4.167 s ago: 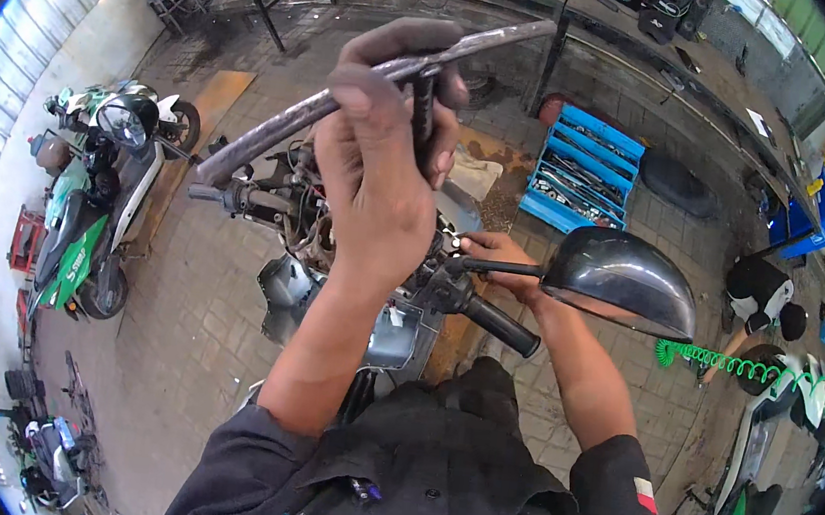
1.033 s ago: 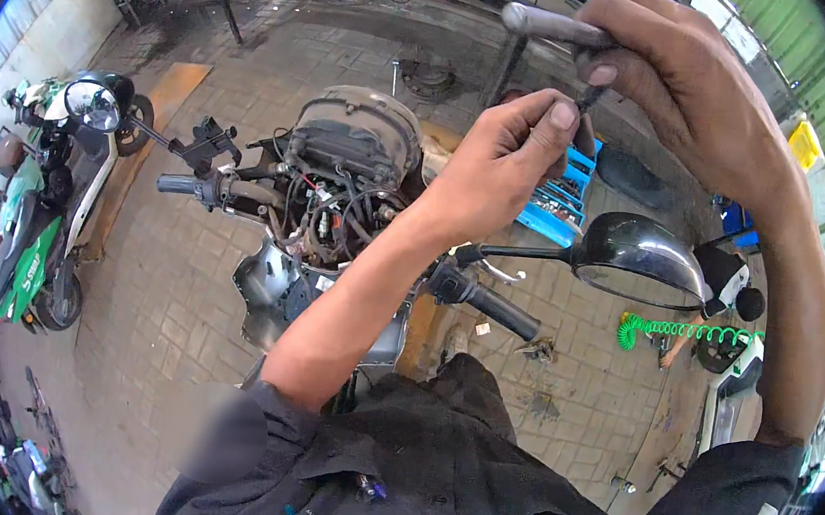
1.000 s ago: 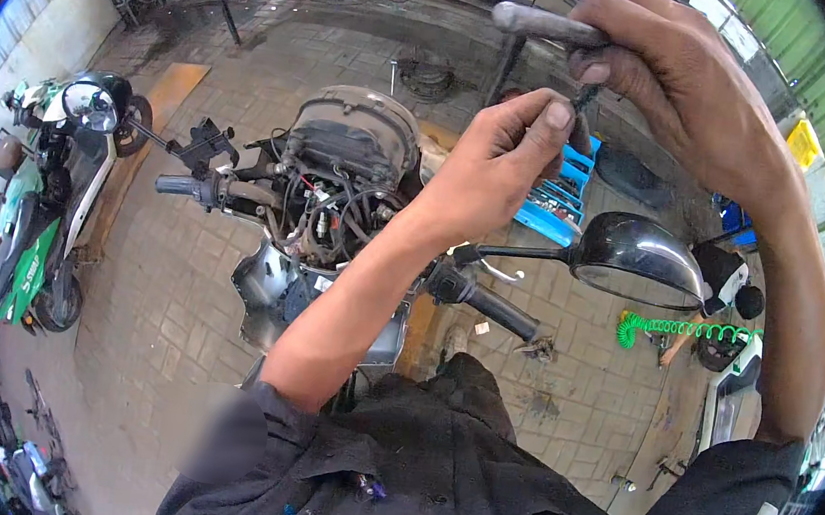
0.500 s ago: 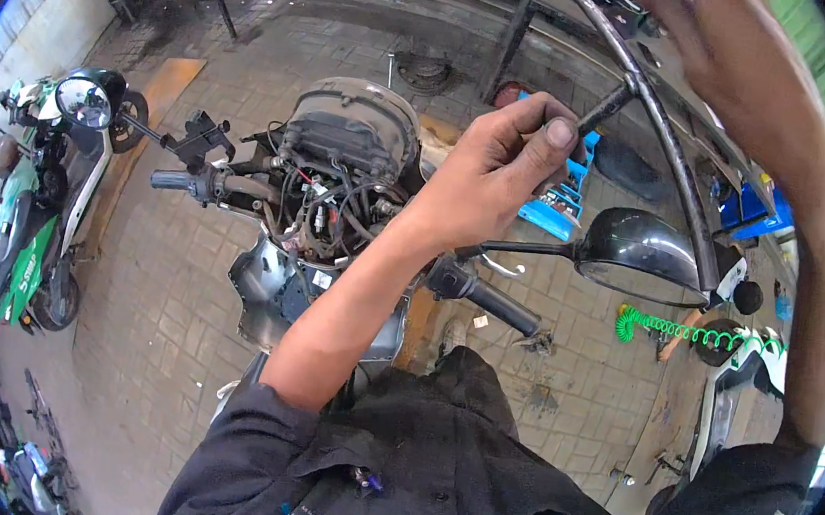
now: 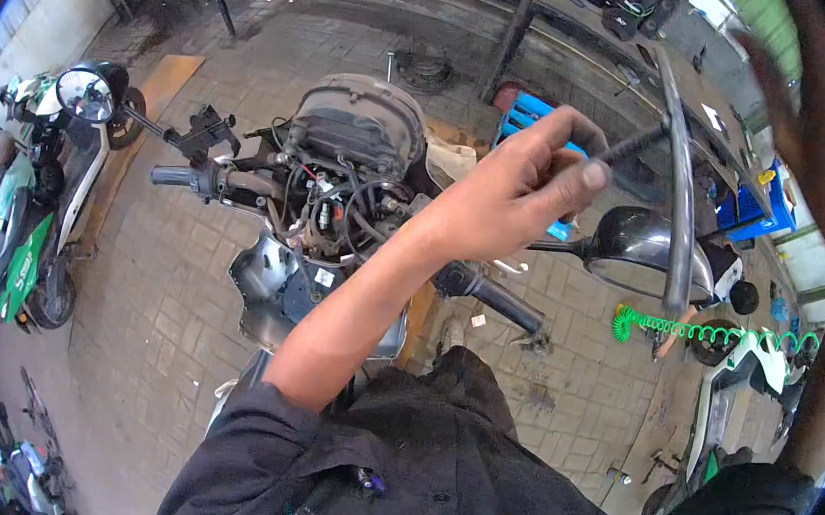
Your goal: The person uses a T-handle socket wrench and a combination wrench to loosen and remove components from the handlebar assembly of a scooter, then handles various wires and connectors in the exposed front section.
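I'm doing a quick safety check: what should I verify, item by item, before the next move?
1. T-handle held near its stem by the left hand: ok.
2. Right hand off the T-handle: ok, though blurred.
3. T-handle clear of the black mirror: cannot tell; they overlap in view.
4. Motorcycle wiring covered: not ok; it lies exposed.
5. Blue toolbox fully in view: not ok; the left hand hides part.

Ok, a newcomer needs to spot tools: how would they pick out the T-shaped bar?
Find the partly stripped motorcycle at centre, then follow the left forearm up to the left hand, which holds the T-shaped bar by its dark stem. Unlike the rounded black mirror behind, it is a thin metal rod set across a stem.
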Motion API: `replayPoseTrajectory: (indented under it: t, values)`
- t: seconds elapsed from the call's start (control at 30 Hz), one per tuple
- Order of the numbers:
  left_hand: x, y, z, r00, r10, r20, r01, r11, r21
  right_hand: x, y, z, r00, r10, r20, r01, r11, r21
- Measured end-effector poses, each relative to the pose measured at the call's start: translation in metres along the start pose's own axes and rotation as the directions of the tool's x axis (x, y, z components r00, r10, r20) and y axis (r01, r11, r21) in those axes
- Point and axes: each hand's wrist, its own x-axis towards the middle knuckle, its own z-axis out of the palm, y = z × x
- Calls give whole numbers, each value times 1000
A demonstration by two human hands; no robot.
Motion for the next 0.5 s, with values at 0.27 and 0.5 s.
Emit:
replayPoseTrajectory:
  t: [0.27, 0.5]
  values:
    - [0, -6, -7, 999, 12, 32, -14, 997, 81, 1, -8, 20, 994, 81, 70, -92, 981, 172]
    - [-5, -14, -12, 997, 73, -39, -72, 997, 32, 1, -14, 19, 992, -124, 10, 123, 991, 43]
